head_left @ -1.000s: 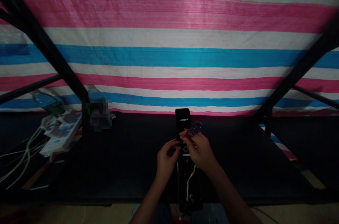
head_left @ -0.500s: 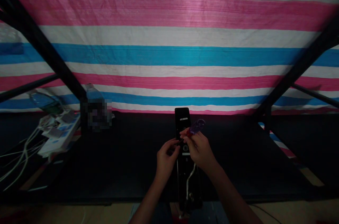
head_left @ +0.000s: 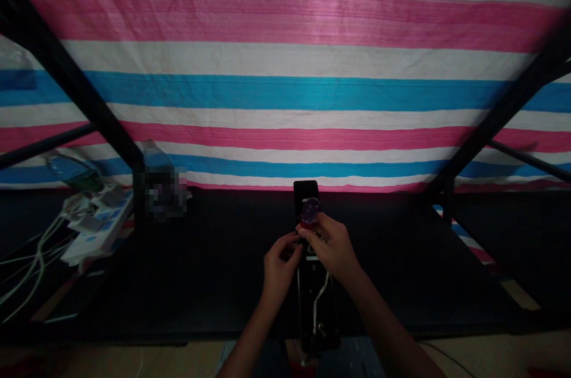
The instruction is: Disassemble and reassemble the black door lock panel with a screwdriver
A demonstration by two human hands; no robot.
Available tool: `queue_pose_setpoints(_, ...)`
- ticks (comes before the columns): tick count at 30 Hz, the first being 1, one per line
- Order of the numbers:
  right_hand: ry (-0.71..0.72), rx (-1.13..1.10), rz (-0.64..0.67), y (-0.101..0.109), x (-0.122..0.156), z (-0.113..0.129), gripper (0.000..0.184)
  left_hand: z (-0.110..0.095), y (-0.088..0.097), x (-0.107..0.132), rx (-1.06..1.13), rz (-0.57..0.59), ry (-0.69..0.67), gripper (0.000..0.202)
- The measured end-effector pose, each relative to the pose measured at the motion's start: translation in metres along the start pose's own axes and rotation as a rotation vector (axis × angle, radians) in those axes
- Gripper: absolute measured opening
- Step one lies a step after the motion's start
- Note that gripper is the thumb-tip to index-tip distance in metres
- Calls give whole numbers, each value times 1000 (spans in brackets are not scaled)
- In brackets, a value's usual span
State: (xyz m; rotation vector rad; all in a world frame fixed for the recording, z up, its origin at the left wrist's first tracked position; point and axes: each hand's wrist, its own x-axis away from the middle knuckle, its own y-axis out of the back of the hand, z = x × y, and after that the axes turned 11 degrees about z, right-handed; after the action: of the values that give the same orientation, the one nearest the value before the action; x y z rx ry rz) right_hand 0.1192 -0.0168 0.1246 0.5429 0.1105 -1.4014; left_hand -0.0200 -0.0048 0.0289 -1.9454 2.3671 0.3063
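Note:
A long black panel (head_left: 306, 189), like a smart door lock with a round part and white labels, lies lengthwise in front of me on the dark table. My right hand (head_left: 333, 245) is closed around a screwdriver (head_left: 311, 211) with a see-through purple handle and a red collar. The handle points up towards the camera, and the shaft is hidden. Beside the panel's left edge, my left hand (head_left: 282, 259) has thumb and fingertips curled close under the screwdriver; whatever they pinch is too dark to see. A white cable (head_left: 317, 300) runs along the panel's near half.
On the left, a white power strip (head_left: 100, 229) carries several plugs and cables. A bottle (head_left: 74, 171) lies behind it, and another bottle (head_left: 156, 156) stands by the left post. Black metal posts (head_left: 486, 116) flank the table, with a striped sheet (head_left: 289, 92) behind.
My right hand has swung the screwdriver's handle to the left and more upright, from a rightward tilt. My left hand has stayed nearly in place.

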Motion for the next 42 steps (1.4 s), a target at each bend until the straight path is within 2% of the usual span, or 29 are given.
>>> queue_pose_setpoints(6, 89, 59, 42, 0, 0, 4, 24, -5, 1, 0, -2, 13, -10, 27)
queue_pose_setpoints(11, 117, 69, 26, 0, 4, 7, 24, -4, 1, -1, -2, 15, -17, 25)
queue_pose_setpoints(18, 105, 75, -22, 4, 7, 8, 25, 1, 1, 0, -50, -1, -7, 24)
queue_pose_setpoints(24, 70, 66, -42, 9, 12, 8, 24, -8, 6, -6, -104, 41, -2, 19)
queue_pose_setpoints(28, 26, 1, -138, 17, 20, 5, 23, -23, 14, -15, -205, 100, -38, 8)
queue_pose_setpoints(34, -61, -149, -279, 28, 30, -8, 23, -43, 22, -17, -622, 239, -114, 12)
queue_pose_setpoints(38, -141, -356, -430, 32, 40, -26, 26, -50, 21, -14, -842, 300, -96, 10)
queue_pose_setpoints(42, -217, -619, -589, 40, 49, -50, 31, -55, 20, -18, -932, 352, -76, 10)
